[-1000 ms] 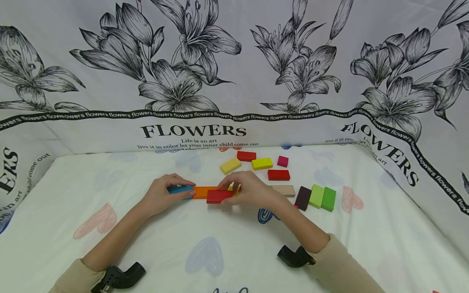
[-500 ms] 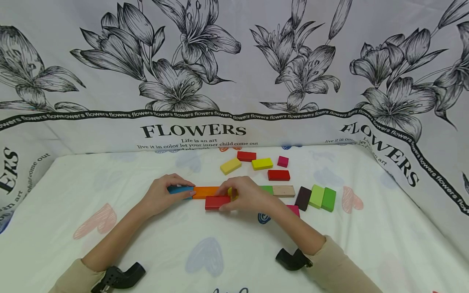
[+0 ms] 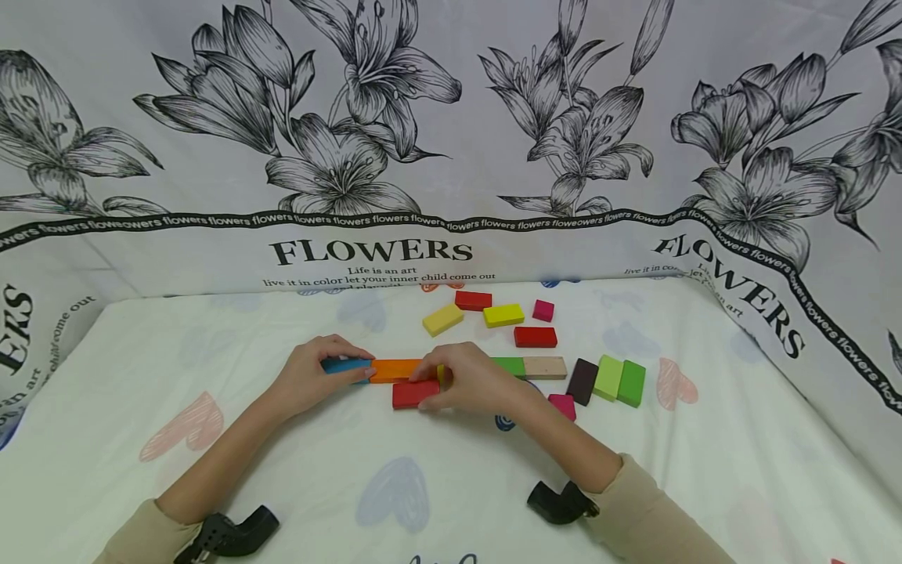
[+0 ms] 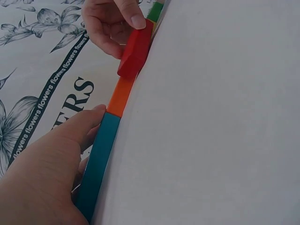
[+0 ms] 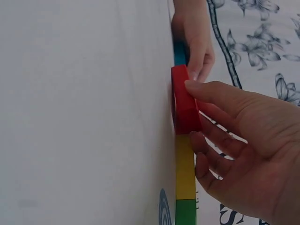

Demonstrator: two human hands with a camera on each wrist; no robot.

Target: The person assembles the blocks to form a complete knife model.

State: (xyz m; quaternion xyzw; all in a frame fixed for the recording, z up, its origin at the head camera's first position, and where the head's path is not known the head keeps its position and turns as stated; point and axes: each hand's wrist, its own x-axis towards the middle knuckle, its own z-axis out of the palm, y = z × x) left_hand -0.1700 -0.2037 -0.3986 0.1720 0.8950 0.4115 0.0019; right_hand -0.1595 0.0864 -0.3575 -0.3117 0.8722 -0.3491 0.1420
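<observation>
My right hand pinches a red block between thumb and fingers, in front of a straight row of blocks. In the right wrist view this red block appears tilted, its end beside the yellow block. At the row's left end my left hand grips the blue block, a fingertip close to where it meets the orange block. Rightward the row goes on with the yellow block, largely behind the right hand, then a green block and a plain wooden block.
Behind the row lie two red blocks, two yellow ones and a small pink cube. Right of it are a dark brown block, a light green block, a green block and a pink block.
My right hand has drawn the red block slightly left and toward me. More of the green block and the near pink block shows now. The left hand stays put.
</observation>
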